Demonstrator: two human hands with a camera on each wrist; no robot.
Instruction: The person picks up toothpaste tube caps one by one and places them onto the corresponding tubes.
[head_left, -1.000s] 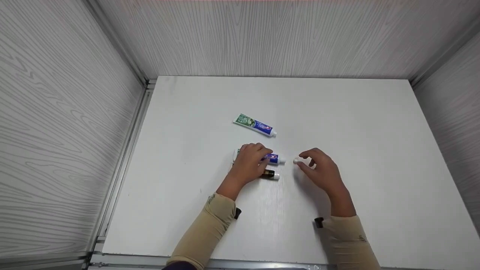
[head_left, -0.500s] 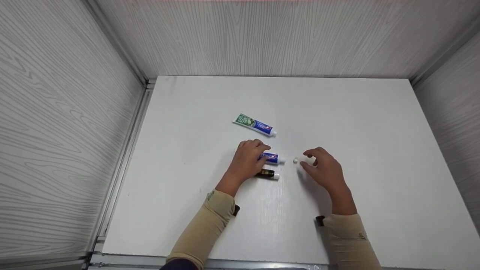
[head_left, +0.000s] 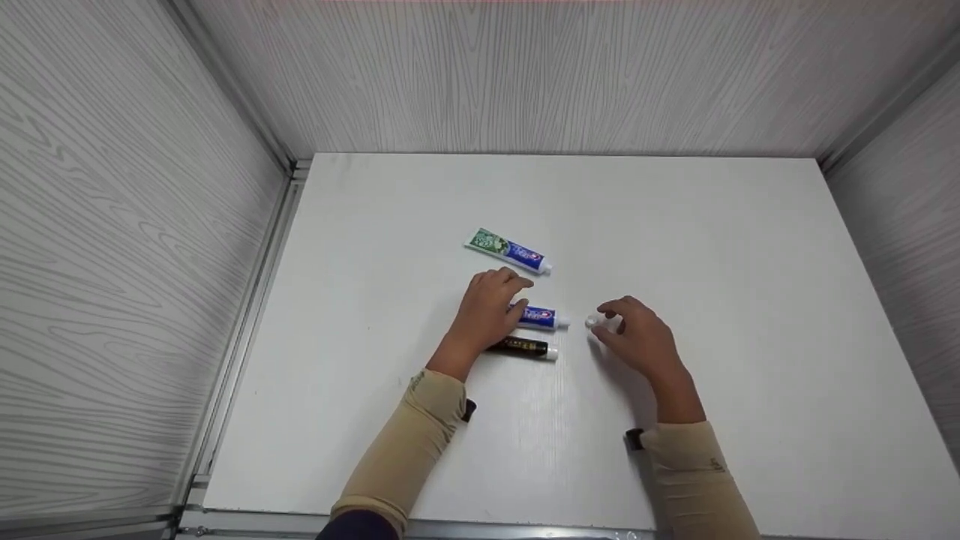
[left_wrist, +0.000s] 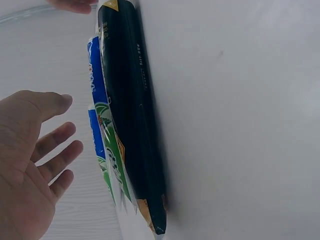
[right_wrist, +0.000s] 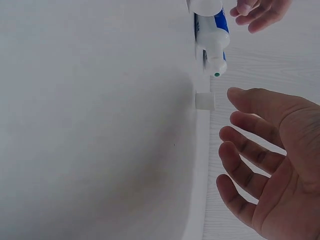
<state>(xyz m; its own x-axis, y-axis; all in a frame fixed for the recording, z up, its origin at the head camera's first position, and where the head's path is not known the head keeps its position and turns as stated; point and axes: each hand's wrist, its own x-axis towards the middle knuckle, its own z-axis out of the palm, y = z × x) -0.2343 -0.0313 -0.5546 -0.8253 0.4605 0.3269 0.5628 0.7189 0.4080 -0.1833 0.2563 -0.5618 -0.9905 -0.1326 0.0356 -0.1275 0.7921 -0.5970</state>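
Observation:
In the head view my left hand (head_left: 484,311) is above a blue, green and white toothpaste tube (head_left: 537,317), covering its left part. The left wrist view shows this hand apart from the tubes, fingers loosely spread. That tube lies uncapped, with green paste in its nozzle (right_wrist: 216,74). A small white cap (right_wrist: 205,101) stands on the table just right of the nozzle. Beside the cap is my right hand (head_left: 641,337), thumb and fingers relaxed and apart from it in the right wrist view. A black toothpaste tube (head_left: 521,346) with a white cap lies nearer the person.
A second blue and green toothpaste tube (head_left: 510,251) lies slanted farther back, its white cap pointing right. The white tabletop (head_left: 750,300) is bounded by wood-grain panels (head_left: 480,82) at the back and sides.
My left hand has shifted up and left, uncovering more of the black tube. My right hand drew back from the cap, then came near it again. The tubes have stayed put.

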